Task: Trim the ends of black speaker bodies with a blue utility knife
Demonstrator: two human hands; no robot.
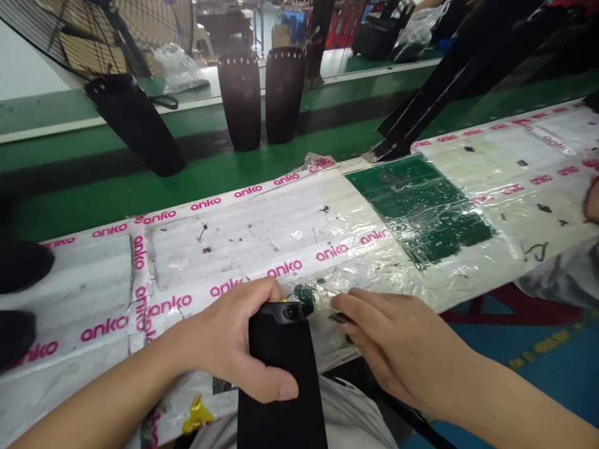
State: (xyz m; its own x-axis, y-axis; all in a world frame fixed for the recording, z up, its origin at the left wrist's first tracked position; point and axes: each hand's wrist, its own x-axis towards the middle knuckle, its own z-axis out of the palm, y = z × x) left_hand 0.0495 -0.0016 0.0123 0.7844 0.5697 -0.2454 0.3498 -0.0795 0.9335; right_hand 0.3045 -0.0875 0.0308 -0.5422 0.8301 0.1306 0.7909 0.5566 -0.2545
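Observation:
My left hand (234, 349) is wrapped round the top of a long black fabric piece (281, 386) that runs down over my lap, thumb across its front. A small black fitting with a yellow spot (286, 310) sits at the piece's upper end. My right hand (397, 349) lies just to the right, fingers bent and pointing at that end, fingertips over a small dark part (339, 318) at the table's near edge. Whether it grips that part is unclear.
The worktable (290, 231) is covered in white sheets, clear film and pink "anko" tape, with a green patch (421, 212). Black fabric tubes (241, 103) stand on the green conveyor behind. A fan (93, 31) is at the back left. Another person's sleeve (561, 274) shows at right.

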